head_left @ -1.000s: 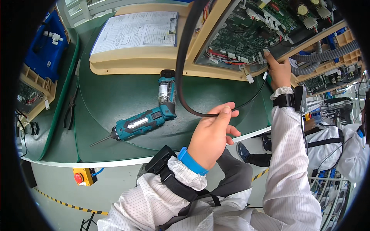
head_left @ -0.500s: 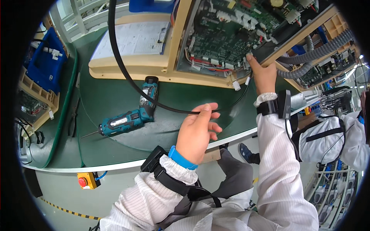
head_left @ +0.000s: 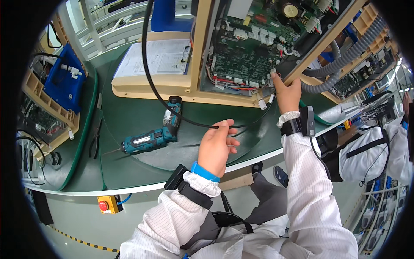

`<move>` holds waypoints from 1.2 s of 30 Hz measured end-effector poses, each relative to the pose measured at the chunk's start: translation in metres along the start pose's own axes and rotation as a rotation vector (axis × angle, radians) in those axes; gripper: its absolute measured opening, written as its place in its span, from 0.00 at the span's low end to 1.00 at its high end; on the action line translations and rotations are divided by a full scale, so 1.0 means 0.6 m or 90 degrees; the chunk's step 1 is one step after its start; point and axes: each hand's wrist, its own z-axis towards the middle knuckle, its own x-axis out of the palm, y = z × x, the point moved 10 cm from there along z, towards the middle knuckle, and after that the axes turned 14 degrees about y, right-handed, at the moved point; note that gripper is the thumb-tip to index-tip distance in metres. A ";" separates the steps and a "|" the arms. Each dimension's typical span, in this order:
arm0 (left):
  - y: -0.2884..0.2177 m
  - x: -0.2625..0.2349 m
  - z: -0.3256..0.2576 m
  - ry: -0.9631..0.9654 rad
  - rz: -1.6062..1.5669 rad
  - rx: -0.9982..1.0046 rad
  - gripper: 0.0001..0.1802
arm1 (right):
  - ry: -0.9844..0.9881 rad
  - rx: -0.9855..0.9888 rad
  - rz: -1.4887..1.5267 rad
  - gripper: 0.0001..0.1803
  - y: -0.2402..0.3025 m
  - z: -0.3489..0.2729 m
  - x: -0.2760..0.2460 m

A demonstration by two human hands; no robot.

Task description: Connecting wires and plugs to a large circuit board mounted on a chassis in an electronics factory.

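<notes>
My left hand (head_left: 215,146) is above the green bench, thumb and forefinger pinching a black cable (head_left: 148,73), the other fingers loosely curled. The cable arcs down from the top and runs on, thinner, to the corner of a beige-framed unit (head_left: 197,64). There my right hand (head_left: 288,93) reaches into the frame, thumb beside a small white connector (head_left: 273,71) at the edge of the green circuit board (head_left: 241,58). Its fingers are largely hidden, so what it grips cannot be made out. White tags (head_left: 261,102) hang near the cable. A teal cordless screwdriver (head_left: 155,134) lies to the left.
Pliers (head_left: 95,140) lie farther left. A clipboard with paper (head_left: 151,58) rests on the unit's beige base. Grey corrugated hoses (head_left: 358,54) pass beside a second unit at right. A red emergency button (head_left: 103,205) sits below the bench edge. Another person (head_left: 366,151) is at far right.
The view has shifted, so the bench and unit appear moved. My left hand keeps its pinch on the cable; my right hand stays at the frame's corner.
</notes>
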 end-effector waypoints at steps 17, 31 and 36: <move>-0.014 -0.013 -0.004 -0.016 0.007 0.053 0.22 | -0.001 0.331 0.324 0.23 -0.059 -0.180 0.080; -0.017 -0.017 -0.010 -0.007 0.017 0.024 0.24 | 0.117 0.434 0.806 0.23 -0.064 -0.182 0.188; -0.017 -0.011 -0.009 0.021 0.002 0.029 0.25 | 0.023 0.470 0.704 0.25 -0.107 -0.179 0.170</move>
